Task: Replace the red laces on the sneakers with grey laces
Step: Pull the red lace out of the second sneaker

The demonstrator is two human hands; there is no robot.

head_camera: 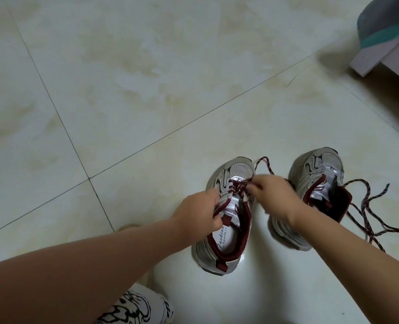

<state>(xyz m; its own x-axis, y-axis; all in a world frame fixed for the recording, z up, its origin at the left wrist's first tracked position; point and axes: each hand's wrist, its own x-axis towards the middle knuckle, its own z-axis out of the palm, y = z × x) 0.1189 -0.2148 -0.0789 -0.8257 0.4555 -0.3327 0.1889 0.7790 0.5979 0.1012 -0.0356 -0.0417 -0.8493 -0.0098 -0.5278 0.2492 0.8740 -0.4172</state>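
Pale, marbled floor tiles (pixel 128 94) with thin dark grout lines fill most of my view, and a low piece of furniture (pixel 385 54) with grey and teal cloth on it sits in the top right corner. A knee in black-and-white patterned fabric (pixel 133 307) shows at the bottom edge.

Both silver sneakers stand on the floor just beside each other, toes pointing away from me. I am working on the left sneaker (pixel 226 213). My left hand (pixel 200 211) grips its near side by the tongue and collar, fingers curled round the edge to steady it. My right hand (pixel 270 195) is over the lower eyelets, fingers bent and pinching the red lace (pixel 237 187) where it crosses near the toe. That hand is blurred, so I cannot tell exactly which strand it holds. One free end of this lace loops out past the toe onto the tile.

The right sneaker (pixel 317 183) is partly behind my right wrist. Its loose red lace (pixel 369 206) trails over the floor to the right; I see none crossing its throat, though some eyelets are hidden.

I judge the task to be in its early part: the right sneaker looks unlaced, and the left is down to its last few crossings. No grey laces are in view, so all of the re-lacing on both sneakers is left to do.
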